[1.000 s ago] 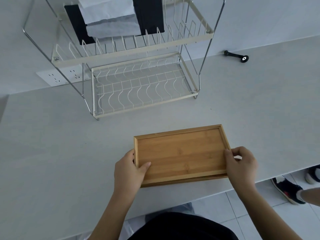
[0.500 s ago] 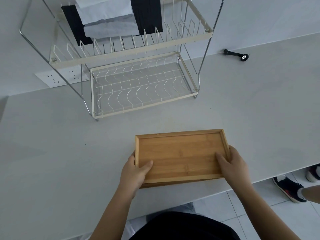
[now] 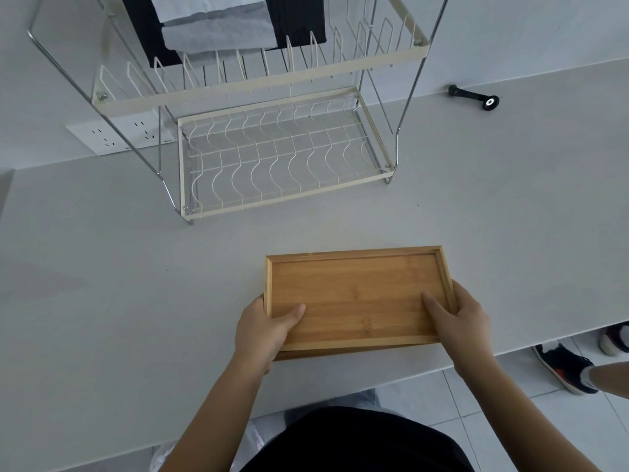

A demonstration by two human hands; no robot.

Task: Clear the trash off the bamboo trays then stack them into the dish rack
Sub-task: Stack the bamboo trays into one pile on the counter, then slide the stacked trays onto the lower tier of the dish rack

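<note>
Head view: looks down on a pale grey counter (image 3: 102, 301) with a person's two bare arms reaching in from 6 o'clock.
Bamboo trays (image 3: 357, 298): two lie stacked near the counter's front edge, the lower one showing only as a thin strip under the near side of the top one; the top tray's floor is bare.
Left hand (image 3: 262, 330): closed over the stack's near-left corner, thumb lying inside the top tray, fingers curled under and out of sight.
Right hand (image 3: 459, 316): closed over the right end, thumb pressed on the tray floor, fingers wrapped round the outer rim.
Dish rack (image 3: 282, 158): two wire tiers at 12 o'clock from the trays, well apart from them; lower tier holds nothing, upper tier carries slotted dividers.
Cloths (image 3: 218, 25): dark and pale fabric behind the rack's upper tier.
Black tool (image 3: 473, 97): lies at 2 o'clock by the wall.
Wall socket (image 3: 115, 134): at 10 o'clock, behind the rack's leg.
Shoes (image 3: 561, 366): on the tiled floor at 4 o'clock.
</note>
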